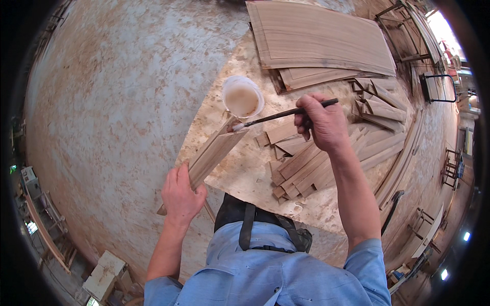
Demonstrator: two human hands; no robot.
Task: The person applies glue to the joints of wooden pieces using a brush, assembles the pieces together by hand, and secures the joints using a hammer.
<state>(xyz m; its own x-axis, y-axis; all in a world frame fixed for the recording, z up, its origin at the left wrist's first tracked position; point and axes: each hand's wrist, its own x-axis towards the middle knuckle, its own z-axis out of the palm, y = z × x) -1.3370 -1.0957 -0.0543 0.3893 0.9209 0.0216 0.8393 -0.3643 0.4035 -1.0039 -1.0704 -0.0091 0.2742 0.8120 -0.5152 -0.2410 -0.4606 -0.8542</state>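
While the left hand (182,198) grips a long wooden strip (218,154) around its lower part, the right hand (324,122) pinches a thin dark brush (278,117) whose pale bristles sit at the strip's slanted far end. The step in hand looks like brushing that end with cream liquid (241,100) such as fills the white tub (240,80) just beyond it. A further stroke would call for a steady strip and lightly guided bristles. The strip slants across the left edge of the pale desk (245,171). To the right lie a pile of cut strips (309,166) and, farther off, stacked flat panels (321,38); the tub stands closest in the way, its contact with the strip unclear.
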